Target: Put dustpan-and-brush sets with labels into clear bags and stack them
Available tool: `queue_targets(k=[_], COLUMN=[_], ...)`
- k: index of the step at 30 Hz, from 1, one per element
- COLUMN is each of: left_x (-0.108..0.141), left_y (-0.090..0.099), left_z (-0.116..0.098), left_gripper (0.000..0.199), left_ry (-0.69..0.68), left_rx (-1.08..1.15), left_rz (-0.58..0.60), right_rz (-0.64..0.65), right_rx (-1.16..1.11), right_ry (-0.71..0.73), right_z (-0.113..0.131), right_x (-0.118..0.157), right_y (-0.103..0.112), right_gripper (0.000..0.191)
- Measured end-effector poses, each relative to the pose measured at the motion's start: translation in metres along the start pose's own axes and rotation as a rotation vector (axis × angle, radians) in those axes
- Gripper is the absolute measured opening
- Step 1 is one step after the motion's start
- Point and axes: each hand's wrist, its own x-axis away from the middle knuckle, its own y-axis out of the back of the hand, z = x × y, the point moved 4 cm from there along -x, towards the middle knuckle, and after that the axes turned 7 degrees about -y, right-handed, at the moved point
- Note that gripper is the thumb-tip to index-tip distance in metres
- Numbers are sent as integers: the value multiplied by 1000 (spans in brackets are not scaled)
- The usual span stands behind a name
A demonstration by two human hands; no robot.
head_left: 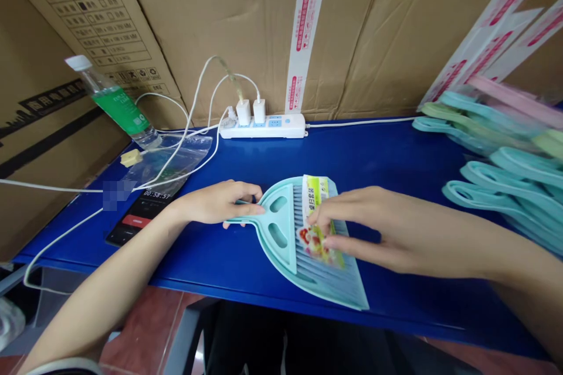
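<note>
A light teal dustpan [308, 290] lies on the blue table with a matching hand brush [288, 225] nested in it. The brush's grey-blue bristles point right. Across the bristles lies a printed label card [315, 187], green and white with a red picture. My left hand [224, 202] is closed around the stacked handles at the left. Over the card hangs my right hand [373, 231], with its fingertips touching the card and a gap between thumb and fingers. Its lower fingers are partly hidden, and the card's lower part is slightly blurred.
Several teal brush-and-dustpan sets [505, 187] are piled at the right, with wrapped pink and green ones behind. A white power strip [281, 126] with chargers and cables stands at the back. At the left are a bottle [121, 108], a phone [141, 217] and a plastic bag [193, 149]. Cardboard [246, 17] walls the back.
</note>
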Motion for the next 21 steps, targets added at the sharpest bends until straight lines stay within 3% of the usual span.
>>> queue_targets(k=[3, 5, 9, 15, 21], left_x=[0, 0, -1, -1, -1], left_y=[0, 0, 2, 2, 1], left_z=[0, 1, 1, 1, 1], left_gripper=[35, 35, 34, 34, 35], left_ry=[13, 13, -11, -19, -7], left_rx=[-8, -10, -35, -50, -28], left_rz=[4, 8, 11, 19, 17], right_rz=[7, -1, 131, 187, 116], right_rx=[9, 80, 112, 43, 25], right_ry=[-44, -75, -108, -170, -132], right_z=[-13, -20, -20, -18, -23], right_x=[0, 0, 4, 10, 11], right_y=[-6, -14, -31, -36, -32], right_gripper=[34, 50, 79, 83, 79])
